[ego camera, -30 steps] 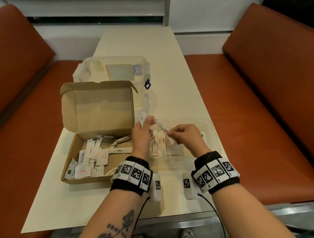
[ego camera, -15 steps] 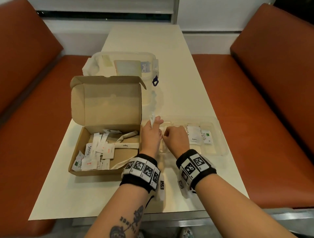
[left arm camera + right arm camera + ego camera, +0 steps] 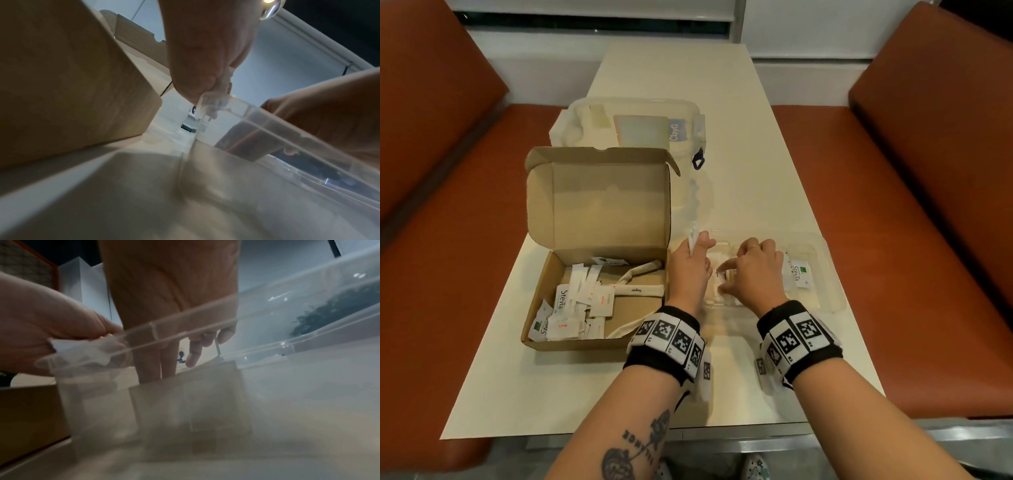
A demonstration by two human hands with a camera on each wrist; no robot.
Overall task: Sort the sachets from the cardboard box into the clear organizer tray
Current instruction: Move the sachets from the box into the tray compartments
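The open cardboard box (image 3: 595, 342) lies at the left with several white sachets (image 3: 582, 301) and a long sugar stick (image 3: 640, 290) inside. To its right stands the clear organizer tray (image 3: 825, 298). My left hand (image 3: 697, 241) hovers over the tray's left end and pinches a few white sachets (image 3: 693, 238) that stick upward; the left wrist view shows them (image 3: 225, 81) between its fingers above the tray rim (image 3: 246, 112). My right hand (image 3: 739, 257) reaches down into a left compartment with straight fingers (image 3: 156, 363) and holds nothing. Stevia sachets (image 3: 798, 274) lie in a compartment further right.
A clear lidded container (image 3: 633, 126) stands behind the box, whose raised lid (image 3: 599, 202) walls off the far left. Orange benches (image 3: 911, 257) flank the cream table (image 3: 739, 154). The table's near edge (image 3: 619, 435) is just below my wrists.
My right hand held a long sugar stick above the tray a second ago; it has since lowered into the compartment and the stick is no longer in its fingers. The left hand stayed put.
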